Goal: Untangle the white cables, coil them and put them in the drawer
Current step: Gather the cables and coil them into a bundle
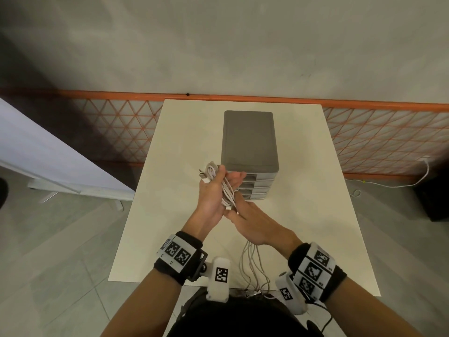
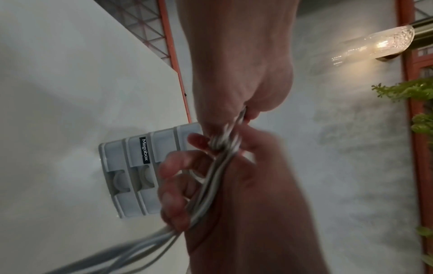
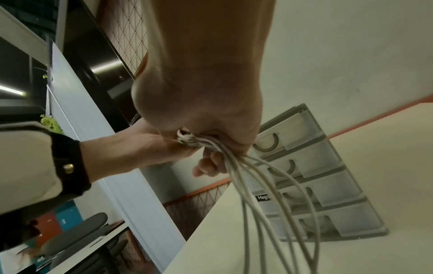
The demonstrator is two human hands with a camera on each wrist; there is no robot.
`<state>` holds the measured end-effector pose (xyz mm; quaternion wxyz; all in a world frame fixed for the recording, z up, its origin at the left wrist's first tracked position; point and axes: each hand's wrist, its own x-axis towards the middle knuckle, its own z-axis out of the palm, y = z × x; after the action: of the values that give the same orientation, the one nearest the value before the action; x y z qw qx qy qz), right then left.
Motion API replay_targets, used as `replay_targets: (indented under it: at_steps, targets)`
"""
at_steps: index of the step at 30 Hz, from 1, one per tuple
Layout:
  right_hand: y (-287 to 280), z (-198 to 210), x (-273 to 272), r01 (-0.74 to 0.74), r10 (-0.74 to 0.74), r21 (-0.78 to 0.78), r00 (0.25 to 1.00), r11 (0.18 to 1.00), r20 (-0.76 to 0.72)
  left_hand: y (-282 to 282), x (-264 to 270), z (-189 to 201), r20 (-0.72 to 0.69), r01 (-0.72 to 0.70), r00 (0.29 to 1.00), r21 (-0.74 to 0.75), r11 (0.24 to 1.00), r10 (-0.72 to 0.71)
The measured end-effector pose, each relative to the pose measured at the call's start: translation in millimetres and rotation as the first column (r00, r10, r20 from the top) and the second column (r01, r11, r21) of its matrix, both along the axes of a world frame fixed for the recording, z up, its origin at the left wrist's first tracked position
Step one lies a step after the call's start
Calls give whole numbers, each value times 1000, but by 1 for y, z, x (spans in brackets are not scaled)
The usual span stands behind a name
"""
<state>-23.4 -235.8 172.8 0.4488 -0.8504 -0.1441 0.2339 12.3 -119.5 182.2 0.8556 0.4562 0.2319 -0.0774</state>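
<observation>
A bunch of white cables is held up over the table in front of the grey drawer unit. My left hand grips the coiled upper part, thumb over the loops, and a USB plug sticks out to the left. Just below it, my right hand grips the same cables; loose strands hang from it past the table's near edge. In the right wrist view the strands fan out of my fist. The unit's drawers all look closed.
The white table stands against an orange mesh fence. A white board leans at the left. Another white cable runs over the floor at the right. A lit wall lamp shows in the left wrist view.
</observation>
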Motion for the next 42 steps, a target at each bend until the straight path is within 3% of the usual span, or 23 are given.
replay_targets:
  at_steps: [5, 10, 14, 19, 23, 26, 28, 30, 33, 35, 36, 37, 42]
  targets:
    - [-1, 1, 1, 9, -11, 29, 996, 1000, 91, -5, 0, 6, -45, -113, 993, -12, 994, 112]
    - [-1, -7, 1, 47, -44, -10, 974, 999, 222, -14, -2, 16, 50, -86, 995, 114, 990, 81]
    - [-1, -8, 4, 65, -54, -30, 957, 997, 285, -14, 2, 19, 71, -103, 993, 98, 990, 96]
    - [-1, -3, 7, 132, -150, 299, 988, 945, 38, -4, 12, 51, 176, -170, 972, 81, 982, 154]
    - [-15, -17, -8, 160, -94, 362, 976, 918, -194, 23, 27, 84, 298, -227, 937, 115, 967, 184]
    - [-28, -4, -7, 117, -46, 241, 959, 963, -280, 39, 23, 79, 377, -181, 926, 424, 888, 9]
    - [-38, 17, 4, -8, 14, 25, 971, 1000, -238, 43, 15, 69, 373, -96, 903, 656, 749, -212]
    - [-47, 41, 19, -84, 54, -124, 972, 989, -229, 45, 7, 57, 282, 59, 856, 780, 623, -433]
    - [-54, 71, 38, -100, 55, -136, 952, 986, -302, 40, -8, 40, 132, 306, 728, 815, 492, -673]
    - [-49, 87, 46, -81, 58, -42, 918, 996, -393, 30, -13, 30, 47, 313, 669, 887, 339, -742]
    - [-45, 94, 48, -67, 50, -27, 909, 997, -414, 25, -15, 29, 31, 297, 660, 907, 299, -751]
    - [-40, 100, 50, -53, 30, -46, 912, 998, -410, 20, -16, 26, 31, 286, 661, 913, 290, -749]
    - [-26, 100, 58, -37, -13, -259, 982, 965, -190, 5, -22, 17, 97, 295, 690, 867, 401, -718]
